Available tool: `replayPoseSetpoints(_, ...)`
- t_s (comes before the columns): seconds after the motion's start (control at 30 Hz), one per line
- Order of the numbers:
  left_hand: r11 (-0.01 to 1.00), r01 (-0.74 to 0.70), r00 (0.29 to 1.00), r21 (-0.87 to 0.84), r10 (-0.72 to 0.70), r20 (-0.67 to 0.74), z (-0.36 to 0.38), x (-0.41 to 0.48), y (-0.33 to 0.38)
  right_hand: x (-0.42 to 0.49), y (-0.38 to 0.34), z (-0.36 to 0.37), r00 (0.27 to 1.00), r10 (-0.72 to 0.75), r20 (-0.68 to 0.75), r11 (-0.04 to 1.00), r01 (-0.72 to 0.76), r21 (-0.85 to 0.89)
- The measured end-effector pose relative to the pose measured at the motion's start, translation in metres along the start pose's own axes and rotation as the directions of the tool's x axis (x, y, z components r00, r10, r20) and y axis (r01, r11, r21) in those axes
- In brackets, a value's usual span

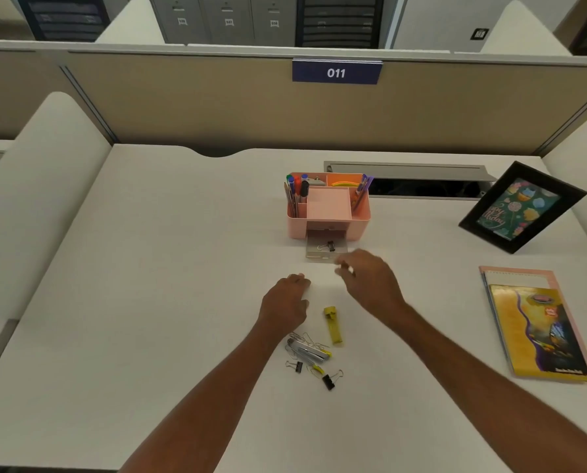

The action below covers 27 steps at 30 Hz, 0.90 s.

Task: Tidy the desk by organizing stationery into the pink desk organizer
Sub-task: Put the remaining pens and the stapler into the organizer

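Observation:
The pink desk organizer (329, 218) stands mid-desk with pens (297, 191) upright in its left slot. Its clear drawer (326, 250) is pulled out and holds one black binder clip (329, 246). My right hand (370, 279) hovers just in front of the drawer, fingers loosely curled and blurred, with nothing seen in it. My left hand (287, 303) rests on the desk with its fingers curled under. Behind my hands lie a yellow lighter-shaped item (333, 325), a pile of paper clips with a small stapler (307, 349), and two black binder clips (329, 380).
A black picture frame (521, 208) leans at the right back. Notebooks (538, 326) lie stacked at the right edge. A grey cable slot (408, 172) runs behind the organizer, and a beige partition (217, 104) closes the back of the desk.

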<state>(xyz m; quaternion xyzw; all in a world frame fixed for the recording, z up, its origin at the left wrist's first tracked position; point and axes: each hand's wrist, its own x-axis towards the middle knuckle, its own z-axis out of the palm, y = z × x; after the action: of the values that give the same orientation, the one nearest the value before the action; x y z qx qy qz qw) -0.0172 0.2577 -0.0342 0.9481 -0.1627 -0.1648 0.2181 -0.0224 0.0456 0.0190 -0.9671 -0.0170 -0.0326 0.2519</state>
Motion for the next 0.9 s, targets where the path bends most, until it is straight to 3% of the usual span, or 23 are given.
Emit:
replayPoseSetpoints(0.1,0.99,0.021,0.999,-0.139,-0.025,-0.031,0.002,0.002,-0.007,-0.066,0.005,0.011,0.996,0.043,0.083,0.994,-0.051,0.095)
replayPoseSetpoints(0.27,0.958,0.029,0.988,-0.287,-0.072,-0.138,-0.007,-0.004,-0.021,-0.147,0.009,0.03,0.958,0.052,0.281,0.996,-0.072,0.062)
replayPoseSetpoints(0.4,0.954,0.061,0.971,-0.293,-0.125,-0.204,-0.007,-0.022,-0.033,-0.173,0.005,0.037,0.924,-0.119,0.363,0.992,0.128,0.0)
replayPoseSetpoints(0.53,0.948,0.11,0.946,-0.299,-0.192,-0.26,-0.004,-0.045,-0.04,-0.18,0.001,0.044,0.884,-0.295,0.363,0.923,0.362,-0.131)
replayPoseSetpoints(0.73,0.92,0.184,0.909,-0.346,-0.293,-0.296,0.003,-0.075,-0.038,-0.18,0.001,0.047,0.853,-0.408,0.326,0.845,0.488,-0.22)
replayPoseSetpoints(0.9,0.905,0.197,0.916,-0.377,-0.307,-0.257,0.012,-0.098,-0.032,-0.184,-0.004,0.044,0.85,-0.368,0.377,0.846,0.474,-0.242)
